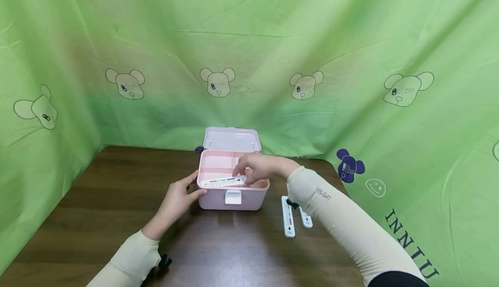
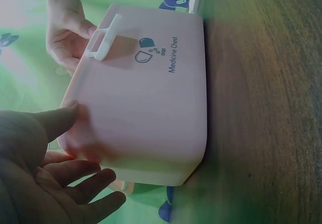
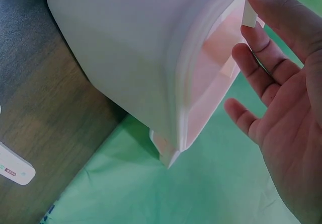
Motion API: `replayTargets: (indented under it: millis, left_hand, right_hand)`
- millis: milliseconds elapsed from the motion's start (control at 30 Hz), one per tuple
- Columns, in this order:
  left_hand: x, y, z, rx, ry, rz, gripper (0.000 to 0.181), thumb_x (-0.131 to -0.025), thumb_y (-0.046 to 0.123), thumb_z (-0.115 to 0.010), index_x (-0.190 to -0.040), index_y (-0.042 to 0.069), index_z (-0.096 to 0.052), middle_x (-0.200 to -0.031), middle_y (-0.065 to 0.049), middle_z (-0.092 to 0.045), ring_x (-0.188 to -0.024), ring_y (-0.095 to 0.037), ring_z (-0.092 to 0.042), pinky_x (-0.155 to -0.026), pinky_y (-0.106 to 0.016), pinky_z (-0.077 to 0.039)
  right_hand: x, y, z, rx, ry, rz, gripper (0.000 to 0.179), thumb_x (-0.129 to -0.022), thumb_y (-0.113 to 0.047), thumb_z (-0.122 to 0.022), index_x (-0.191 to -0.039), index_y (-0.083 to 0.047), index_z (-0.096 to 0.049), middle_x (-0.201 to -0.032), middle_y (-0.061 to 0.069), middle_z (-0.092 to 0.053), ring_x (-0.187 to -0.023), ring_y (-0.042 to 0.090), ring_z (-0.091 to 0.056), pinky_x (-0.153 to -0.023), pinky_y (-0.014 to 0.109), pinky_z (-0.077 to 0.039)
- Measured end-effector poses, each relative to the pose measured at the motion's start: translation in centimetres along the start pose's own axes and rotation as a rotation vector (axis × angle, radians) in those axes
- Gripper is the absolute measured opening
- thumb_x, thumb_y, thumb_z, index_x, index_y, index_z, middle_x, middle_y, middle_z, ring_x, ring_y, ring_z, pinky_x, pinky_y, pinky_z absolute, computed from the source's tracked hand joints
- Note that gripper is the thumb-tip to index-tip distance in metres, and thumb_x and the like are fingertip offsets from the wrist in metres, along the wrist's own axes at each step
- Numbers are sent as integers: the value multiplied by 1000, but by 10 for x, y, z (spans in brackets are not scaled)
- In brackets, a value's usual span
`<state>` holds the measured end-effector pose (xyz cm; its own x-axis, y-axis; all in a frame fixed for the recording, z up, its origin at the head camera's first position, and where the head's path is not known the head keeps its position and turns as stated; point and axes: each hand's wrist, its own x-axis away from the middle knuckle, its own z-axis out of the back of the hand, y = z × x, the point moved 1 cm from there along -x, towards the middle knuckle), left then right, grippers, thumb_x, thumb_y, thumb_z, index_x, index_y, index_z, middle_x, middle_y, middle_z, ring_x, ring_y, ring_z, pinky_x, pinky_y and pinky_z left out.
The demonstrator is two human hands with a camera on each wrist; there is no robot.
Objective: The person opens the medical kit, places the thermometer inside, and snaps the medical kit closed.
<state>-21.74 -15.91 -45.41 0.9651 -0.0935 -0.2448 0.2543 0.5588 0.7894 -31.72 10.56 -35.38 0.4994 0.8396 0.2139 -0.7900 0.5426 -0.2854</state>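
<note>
One strip (image 1: 218, 182) at the box (image 1: 214, 204), two more on the table (image 1: 117, 191)

We see the box open, its lid (image 1: 231, 140) tipped up behind it. The right hand (image 1: 255, 166) pinches the strip by its right end, thumb against fingers, at the front compartment (image 1: 212, 174); whether the strip touches the bottom there, we cannot tell. The left hand (image 1: 180, 197) grasps nothing tightly: its thumb rests on the front of the box near the corner, its other fingers loose along the side.

By our judgement the work is partway. The lid is up and one strip is in hand, while a near strip (image 1: 288, 222) and a far strip (image 1: 306, 220), partly hidden by the sleeve (image 1: 331, 204), lie untouched beside the box, so both seem left to handle. The right hand covers part of the inside, so we cannot count what is there, nor tell whether strips are going in or coming out.
</note>
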Motion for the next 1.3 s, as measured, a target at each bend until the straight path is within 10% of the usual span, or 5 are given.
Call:
replayTargets:
  millis: [1000,1300]
  left_hand:
    - [1,3,4,24,-34,12,65,-96,27,-74,-150,1,-49,-141,-16,-61,-130,-31,-60,-103,-51,-53]
    - [0,4,6,18,-49,11,67,-95,28,-76,-150,1,-49,-140,-17,-62,-126,-34,-63,-101,-52,-54]
  right_hand:
    - [5,0,-18,48,111,16,32,-82,-11,-76,-113,-19,-78,-91,-8,-72,-93,11,-57,-98,36,-37]
    - [37,14,-23,3,367,22,24,-94,-15,-73,-118,-12,-76,-99,-1,-72,-101,19,-60,-94,42,-46]
